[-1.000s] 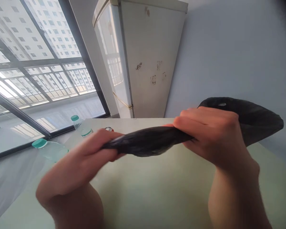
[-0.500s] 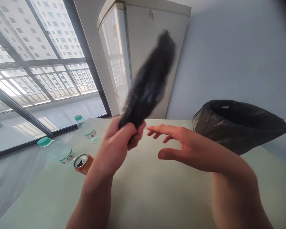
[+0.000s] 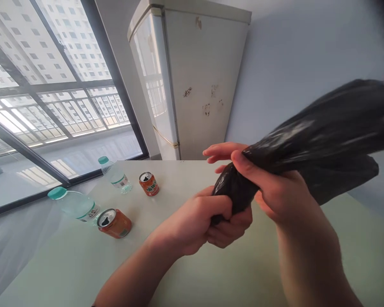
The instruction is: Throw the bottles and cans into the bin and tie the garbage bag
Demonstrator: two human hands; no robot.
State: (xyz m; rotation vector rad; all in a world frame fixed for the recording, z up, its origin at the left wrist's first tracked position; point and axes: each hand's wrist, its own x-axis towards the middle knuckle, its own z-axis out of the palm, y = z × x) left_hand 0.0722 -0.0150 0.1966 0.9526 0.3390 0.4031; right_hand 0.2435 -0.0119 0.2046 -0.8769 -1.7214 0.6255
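A bunched black plastic bag [image 3: 323, 123] stretches from between my hands out past the right edge of the view. My left hand [image 3: 224, 219] is closed in a fist round its gathered lower end. Just above that, my right hand [image 3: 272, 187] wraps loosely round the bag; its thumb presses on the near side and the fingers reach out behind. Partly hidden beneath the held bag is another black bag [image 3: 342, 177], the one standing open at the right of the table.
Left on the pale table [image 3: 67, 264] are a near orange can [image 3: 118, 224], a farther orange can [image 3: 149, 185], a near clear bottle [image 3: 77, 207] and a far clear bottle [image 3: 115, 175], both with green caps. Behind stand a white fridge [image 3: 205, 64] and a window [image 3: 51, 85].
The held bag has swung from upright over to the right. My left hand has moved right and down, and my right hand, open and apart before, has come round the bag.
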